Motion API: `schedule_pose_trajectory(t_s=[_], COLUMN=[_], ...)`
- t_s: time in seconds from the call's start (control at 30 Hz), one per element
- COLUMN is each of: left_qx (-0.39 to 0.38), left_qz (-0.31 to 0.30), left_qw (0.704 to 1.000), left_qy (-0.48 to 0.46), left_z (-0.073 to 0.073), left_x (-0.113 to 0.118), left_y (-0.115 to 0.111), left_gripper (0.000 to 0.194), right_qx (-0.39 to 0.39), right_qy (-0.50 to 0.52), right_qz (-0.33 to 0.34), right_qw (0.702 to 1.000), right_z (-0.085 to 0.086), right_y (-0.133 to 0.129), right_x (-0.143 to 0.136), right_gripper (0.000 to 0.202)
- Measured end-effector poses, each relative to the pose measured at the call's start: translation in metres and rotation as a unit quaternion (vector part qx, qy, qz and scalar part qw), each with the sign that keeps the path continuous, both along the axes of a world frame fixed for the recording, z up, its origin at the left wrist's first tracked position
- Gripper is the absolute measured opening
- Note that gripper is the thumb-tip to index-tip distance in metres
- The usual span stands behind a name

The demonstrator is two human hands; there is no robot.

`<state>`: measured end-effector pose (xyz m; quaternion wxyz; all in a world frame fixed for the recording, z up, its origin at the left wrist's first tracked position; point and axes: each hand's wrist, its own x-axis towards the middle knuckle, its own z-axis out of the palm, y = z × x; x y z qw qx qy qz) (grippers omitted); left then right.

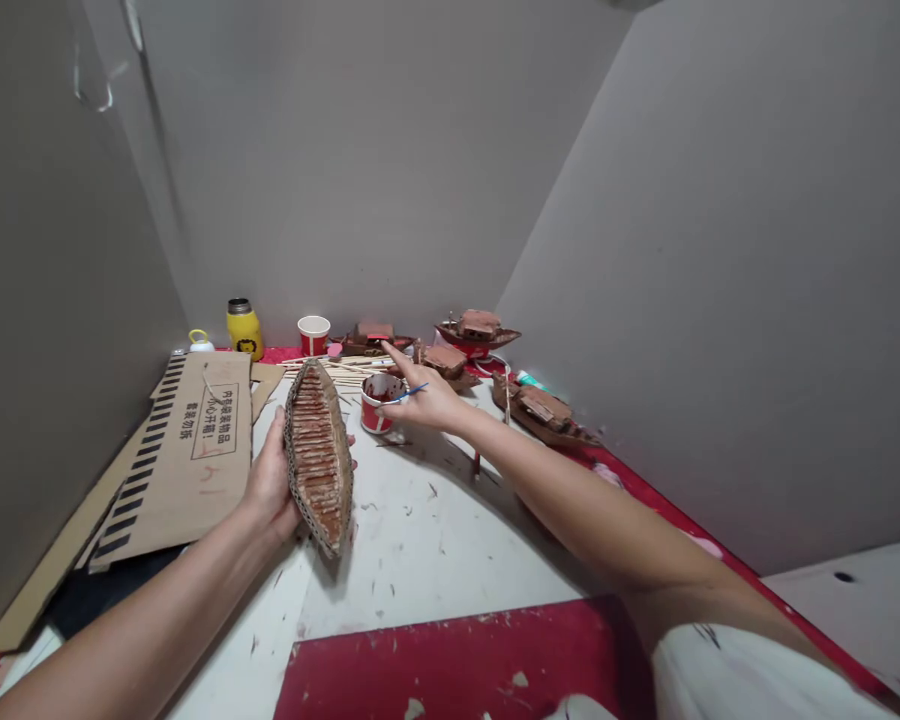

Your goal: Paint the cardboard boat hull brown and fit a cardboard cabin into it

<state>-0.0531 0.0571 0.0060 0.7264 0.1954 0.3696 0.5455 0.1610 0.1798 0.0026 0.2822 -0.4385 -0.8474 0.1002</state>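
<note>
My left hand point(274, 480) is wrapped around a small model boat hull point(319, 450) made of corrugated cardboard, holding it tilted up above the white board. Rows of reddish-brown strips line the inside of the hull. My right hand point(427, 398) pinches a thin paintbrush point(412, 392) with a blue handle, the index finger stretched out. The brush end reaches toward a red and white paper cup point(379, 415), whose inner wall is smeared with brown paint. The bristles cannot be made out.
Finished-looking model boats point(544, 412) stand along the back and right. Thin wooden sticks point(352, 370) lie behind the cup. A yellow bottle point(244, 328), another paper cup point(314, 335) and a flattened cardboard sheet point(187, 450) are at the left. A dark red sheet point(450, 660) lies in front.
</note>
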Motion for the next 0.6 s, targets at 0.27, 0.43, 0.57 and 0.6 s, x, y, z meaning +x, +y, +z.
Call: schedule_pose_trajectory(t_s=[0.27, 0.43, 0.57, 0.6], left_qx=[0.001, 0.001, -0.004, -0.009], left_qz=[-0.013, -0.013, -0.016, -0.018], left_qw=[1.0, 1.0, 1.0, 1.0], left_qy=[-0.002, 0.009, 0.013, 0.014], left_z=[-0.009, -0.009, -0.01, -0.01], left_x=[-0.003, -0.001, 0.0, 0.0], left_y=[0.002, 0.003, 0.002, 0.002], left_gripper=[0.059, 0.058, 0.058, 0.058], right_qx=[0.006, 0.037, 0.034, 0.031], right_qy=[0.043, 0.1, 0.155, 0.169], right_qz=[0.04, 0.037, 0.049, 0.051], right_qw=[0.998, 0.994, 0.986, 0.984], right_z=[-0.009, -0.01, -0.014, -0.014], right_y=[-0.003, -0.018, -0.02, -0.02], right_x=[0.014, 0.032, 0.029, 0.026], right_gripper=[0.094, 0.073, 0.035, 0.028])
